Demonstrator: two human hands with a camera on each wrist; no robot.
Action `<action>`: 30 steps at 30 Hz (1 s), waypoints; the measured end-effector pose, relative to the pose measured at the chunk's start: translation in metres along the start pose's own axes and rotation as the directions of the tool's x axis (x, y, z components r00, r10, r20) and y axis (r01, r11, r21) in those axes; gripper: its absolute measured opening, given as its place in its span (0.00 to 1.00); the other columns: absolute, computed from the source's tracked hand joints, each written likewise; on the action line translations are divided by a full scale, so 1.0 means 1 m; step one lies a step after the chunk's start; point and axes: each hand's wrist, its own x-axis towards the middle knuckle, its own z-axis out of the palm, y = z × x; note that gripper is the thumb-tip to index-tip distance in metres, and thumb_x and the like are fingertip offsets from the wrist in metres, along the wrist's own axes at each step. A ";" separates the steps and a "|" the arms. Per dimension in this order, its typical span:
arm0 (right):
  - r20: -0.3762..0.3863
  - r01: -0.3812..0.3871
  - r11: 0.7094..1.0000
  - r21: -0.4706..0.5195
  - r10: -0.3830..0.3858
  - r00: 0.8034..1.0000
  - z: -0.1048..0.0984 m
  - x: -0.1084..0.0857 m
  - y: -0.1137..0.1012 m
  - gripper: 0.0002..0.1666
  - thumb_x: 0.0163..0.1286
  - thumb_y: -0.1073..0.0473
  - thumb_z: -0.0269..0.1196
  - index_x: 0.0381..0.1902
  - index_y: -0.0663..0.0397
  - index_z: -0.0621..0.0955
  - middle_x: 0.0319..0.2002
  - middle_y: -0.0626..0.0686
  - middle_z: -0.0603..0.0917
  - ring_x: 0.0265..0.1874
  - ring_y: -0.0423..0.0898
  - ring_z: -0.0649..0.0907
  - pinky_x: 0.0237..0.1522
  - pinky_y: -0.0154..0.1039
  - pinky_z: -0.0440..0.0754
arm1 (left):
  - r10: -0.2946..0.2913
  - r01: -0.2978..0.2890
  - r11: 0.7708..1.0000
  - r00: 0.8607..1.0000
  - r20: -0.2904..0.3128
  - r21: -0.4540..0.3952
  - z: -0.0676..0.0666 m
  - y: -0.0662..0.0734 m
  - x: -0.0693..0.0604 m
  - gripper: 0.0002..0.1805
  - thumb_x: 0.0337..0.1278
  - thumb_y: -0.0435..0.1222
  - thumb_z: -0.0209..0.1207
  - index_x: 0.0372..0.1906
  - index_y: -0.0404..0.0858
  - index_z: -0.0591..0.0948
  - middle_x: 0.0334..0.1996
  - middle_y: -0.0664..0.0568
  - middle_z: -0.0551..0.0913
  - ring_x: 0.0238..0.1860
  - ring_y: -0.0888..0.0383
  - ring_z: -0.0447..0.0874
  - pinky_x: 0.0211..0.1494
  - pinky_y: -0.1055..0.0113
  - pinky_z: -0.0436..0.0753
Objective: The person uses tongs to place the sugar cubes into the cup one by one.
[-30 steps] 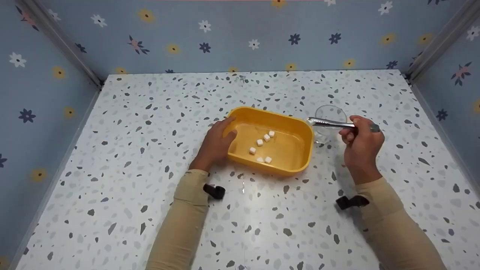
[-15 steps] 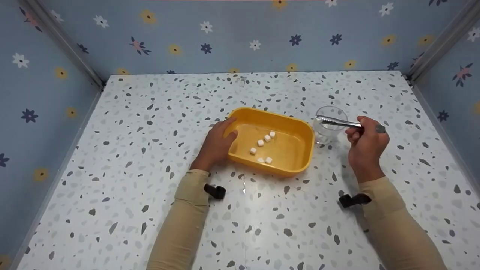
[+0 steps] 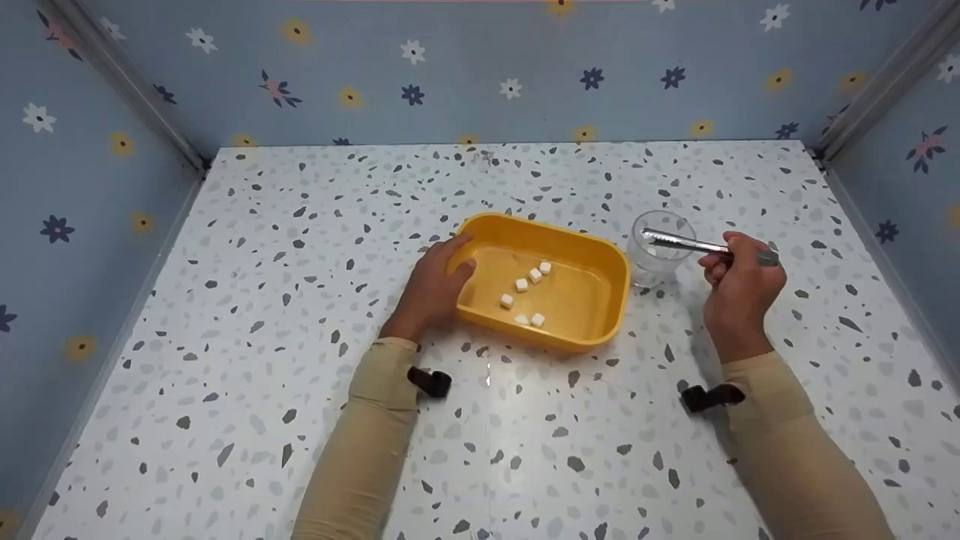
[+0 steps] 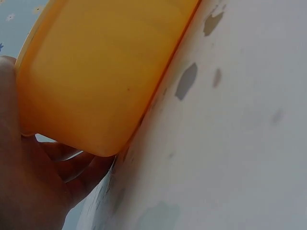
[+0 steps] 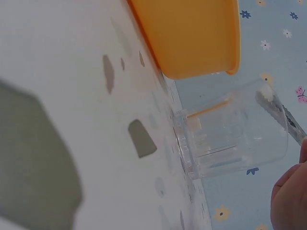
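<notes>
In the head view my left hand (image 3: 431, 285) holds the left end of a yellow plastic tub (image 3: 577, 341), its thumb over the rim. The left wrist view has its fingers (image 4: 79, 172) against the tub's outer end wall. Several white cubes (image 3: 521, 285) lie scattered on the tub floor. My right hand (image 3: 742, 292) grips metal tongs (image 3: 694, 244), their tips inside the mouth of a clear cup (image 3: 652, 266). A white cube (image 5: 267, 92) sits between those tips in the right wrist view. Small pale pieces (image 5: 194, 123) show at the cup's bottom.
The cup stands upright just right of the tub. Everything rests on a white speckled table (image 3: 300, 225). Blue flowered panels (image 3: 480, 67) close off the back and both sides. A black wrist mount (image 3: 431, 382) is on each sleeve.
My right hand has moved to the right, carrying the tongs' tips from beside the tub's right rim to inside the cup's mouth. My left hand and the tub have stayed put.
</notes>
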 end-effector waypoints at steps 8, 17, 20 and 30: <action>0.002 0.079 0.990 -0.119 -0.079 0.997 0.008 -0.012 -0.003 0.10 0.71 0.67 0.56 0.40 0.70 0.81 0.15 0.58 0.79 0.13 0.43 0.75 0.18 0.32 0.69 | 0.047 -0.049 0.997 0.998 0.030 0.062 0.002 -0.023 0.012 0.28 0.72 0.43 0.50 0.75 0.46 0.68 0.69 0.47 0.70 0.69 0.51 0.67 0.74 0.56 0.61; 0.002 0.105 0.980 -0.171 -0.107 0.994 0.006 -0.010 0.000 0.09 0.72 0.66 0.56 0.40 0.68 0.81 0.16 0.56 0.78 0.14 0.43 0.75 0.19 0.32 0.69 | 0.051 -0.052 0.998 0.998 0.026 0.043 0.002 -0.023 0.012 0.28 0.72 0.45 0.51 0.74 0.47 0.69 0.69 0.48 0.70 0.69 0.52 0.67 0.74 0.56 0.61; -0.007 0.095 0.977 -0.190 -0.098 0.995 0.006 -0.010 0.000 0.09 0.72 0.66 0.56 0.41 0.67 0.81 0.17 0.56 0.78 0.15 0.43 0.76 0.20 0.32 0.69 | 0.041 -0.042 0.998 0.999 0.024 0.041 0.002 -0.024 0.012 0.28 0.71 0.45 0.51 0.74 0.49 0.69 0.69 0.50 0.71 0.68 0.53 0.68 0.73 0.57 0.62; -0.005 0.083 0.988 -0.133 -0.084 0.996 0.007 -0.010 -0.002 0.08 0.72 0.66 0.58 0.42 0.68 0.81 0.21 0.57 0.75 0.16 0.46 0.77 0.20 0.34 0.69 | 0.028 -0.030 0.998 0.999 0.025 0.063 0.002 -0.021 0.013 0.28 0.72 0.45 0.50 0.74 0.49 0.68 0.69 0.49 0.70 0.68 0.52 0.68 0.73 0.56 0.63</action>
